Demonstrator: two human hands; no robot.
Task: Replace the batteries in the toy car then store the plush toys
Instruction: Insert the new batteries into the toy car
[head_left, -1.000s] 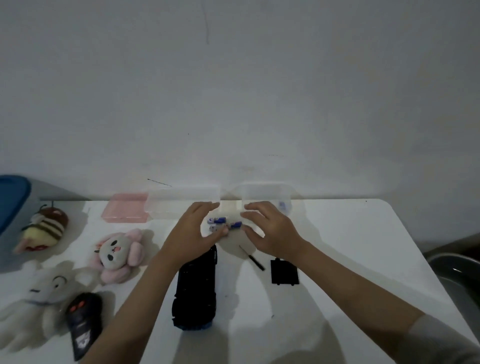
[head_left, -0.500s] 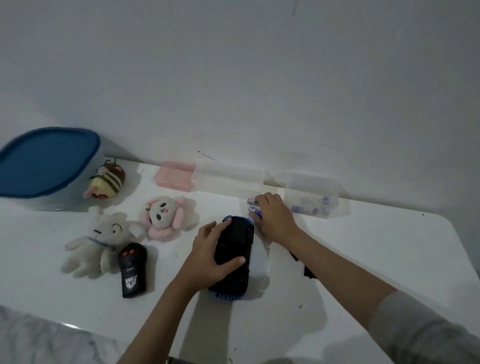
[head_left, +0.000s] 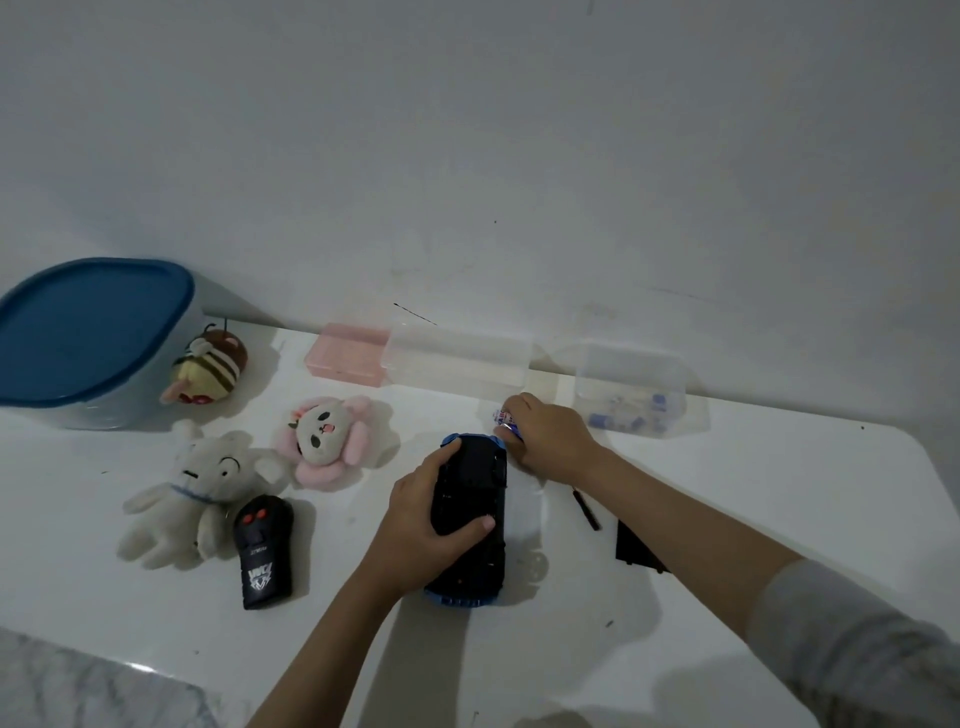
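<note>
Black plastic car: toy car lies underside-up at mid surface, blue trim showing at both ends.
L grip: left hand wraps the car body, thumb across the underside, fingers over the far side; steadies it.
R grip: right hand pinches batteries just beyond the car's far end; blue/white wrappers peek out by the fingertips. Exact count can't be told.
Step, my read: loading fresh cells into the bay.
How to do it well: keep L hold firm so the car doesn't rock; feed cells one at a time, match +/- marks, flat end against the spring, press till seated.
Cover + tool: battery cover and screwdriver lie right of the car, near, ready for closing.
Clear box: by the wall, more cells inside.
Plush toys: white dog, pink sheep, bee lie at left, not yet stored.
Remote: beside the dog.
Blue-lid tub: far left, lid on; likely the plush store.
</note>
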